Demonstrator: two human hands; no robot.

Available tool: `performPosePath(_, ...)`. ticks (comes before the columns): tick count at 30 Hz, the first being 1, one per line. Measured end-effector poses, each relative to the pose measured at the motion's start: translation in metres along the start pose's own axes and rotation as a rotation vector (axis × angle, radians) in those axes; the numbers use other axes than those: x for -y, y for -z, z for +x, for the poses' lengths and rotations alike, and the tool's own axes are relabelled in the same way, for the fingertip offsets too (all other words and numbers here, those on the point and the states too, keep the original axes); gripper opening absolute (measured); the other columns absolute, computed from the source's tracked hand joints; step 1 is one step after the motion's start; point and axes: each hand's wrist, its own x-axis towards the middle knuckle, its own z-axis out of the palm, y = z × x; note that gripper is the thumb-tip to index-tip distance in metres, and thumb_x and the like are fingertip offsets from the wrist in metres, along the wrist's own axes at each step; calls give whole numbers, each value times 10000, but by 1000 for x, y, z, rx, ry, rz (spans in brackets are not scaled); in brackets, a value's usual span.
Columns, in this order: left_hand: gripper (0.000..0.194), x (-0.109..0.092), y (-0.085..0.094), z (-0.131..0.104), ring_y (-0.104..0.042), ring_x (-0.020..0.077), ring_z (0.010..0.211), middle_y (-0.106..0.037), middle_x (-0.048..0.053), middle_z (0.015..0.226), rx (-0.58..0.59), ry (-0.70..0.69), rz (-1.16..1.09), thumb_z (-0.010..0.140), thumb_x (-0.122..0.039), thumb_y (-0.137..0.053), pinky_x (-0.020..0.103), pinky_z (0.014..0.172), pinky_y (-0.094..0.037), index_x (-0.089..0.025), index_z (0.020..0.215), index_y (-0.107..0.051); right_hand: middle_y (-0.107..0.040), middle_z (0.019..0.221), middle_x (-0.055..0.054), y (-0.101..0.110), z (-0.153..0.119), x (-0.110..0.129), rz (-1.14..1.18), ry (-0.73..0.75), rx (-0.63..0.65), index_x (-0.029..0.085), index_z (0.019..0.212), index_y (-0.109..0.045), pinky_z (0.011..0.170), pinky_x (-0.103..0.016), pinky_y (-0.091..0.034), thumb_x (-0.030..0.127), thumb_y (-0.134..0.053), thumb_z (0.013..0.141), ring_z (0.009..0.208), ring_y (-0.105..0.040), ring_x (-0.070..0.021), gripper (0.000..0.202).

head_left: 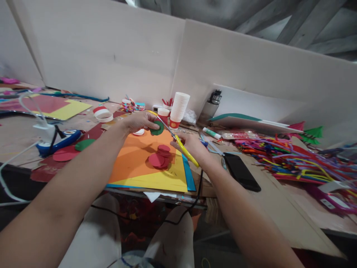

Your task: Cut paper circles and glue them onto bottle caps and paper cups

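My left hand (pixel 142 122) pinches a green paper disc (pixel 157 127) above the sheets. My right hand (pixel 189 144) is closed round the yellow handles of a pair of scissors (pixel 184 149), and the blades point up and left, close against the disc. Below both hands lie several red paper discs (pixel 158 159), loosely overlapping on an orange sheet (pixel 128 156). Under that show a yellow sheet (pixel 164 180) and a blue one. Whether the blades are spread around the disc's edge I cannot tell.
Behind the hands stands a tall stack of paper cups (pixel 180 106). To the right are a black phone (pixel 241 171), a glue stick (pixel 212 133) and a heap of coloured pipe cleaners (pixel 301 156). A blue power strip (pixel 58 143) with cables sits on the left.
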Motion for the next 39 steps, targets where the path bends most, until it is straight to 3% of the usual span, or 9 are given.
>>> performPosePath(6,145,5,2,1,-601,140,565,-686,83,649,-13,-1,43,606,-206,-783,238,554,-438,-112,711,-751,-549,620,14,-2,0,2,58,-56,-20,169,720,-615,562,-237,-330,436,-642,770,586,-469,-113,274)
performPosePath(10,165,2,-6,0,-618,149,609,-705,85,679,-13,-46,109,621,-254,-782,241,599,-451,-123,718,-759,-489,572,53,-5,0,7,386,-176,-131,200,878,-580,445,-225,-328,547,-631,776,449,-417,-93,365)
performPosePath(14,169,-8,-24,-3,-632,161,677,-725,65,746,32,-136,157,645,-253,-763,251,651,-465,-143,773,-769,-482,596,77,-8,3,10,642,-111,-219,231,1076,-507,457,-230,-395,583,-660,751,448,-437,-92,503)
performPosePath(19,124,-10,-39,-2,-598,148,641,-696,16,660,-1,-187,306,614,-205,-782,229,592,-420,-165,731,-772,-568,745,36,-13,6,9,607,-29,-243,227,1107,-486,574,-252,-463,521,-749,674,583,-523,-104,586)
performPosePath(23,120,-8,-49,0,-608,151,654,-702,25,676,-23,-194,174,599,-181,-795,236,598,-433,-161,711,-756,-578,813,5,-16,8,9,585,-26,-309,227,1083,-472,614,-265,-476,515,-718,701,682,-554,-131,538)
performPosePath(31,256,3,-81,10,-526,66,549,-704,52,759,-246,-177,-374,669,-306,-807,186,490,-339,-125,836,-737,-512,898,1,-20,12,2,690,-73,-571,272,1084,-356,571,-264,-495,556,-642,778,622,-543,-111,506)
performPosePath(35,297,4,-88,13,-572,80,571,-695,48,703,-333,-149,-461,587,-294,-866,175,484,-349,-113,764,-711,-523,909,-5,-21,12,4,705,-70,-558,271,1086,-356,577,-262,-489,569,-628,792,637,-547,-118,500)
performPosePath(39,265,-4,-80,11,-572,73,533,-671,32,630,-341,-96,-561,566,-219,-875,162,444,-342,-100,674,-665,-557,986,-43,-16,13,6,661,-4,-480,262,1137,-405,689,-292,-497,584,-573,836,783,-571,-155,471)
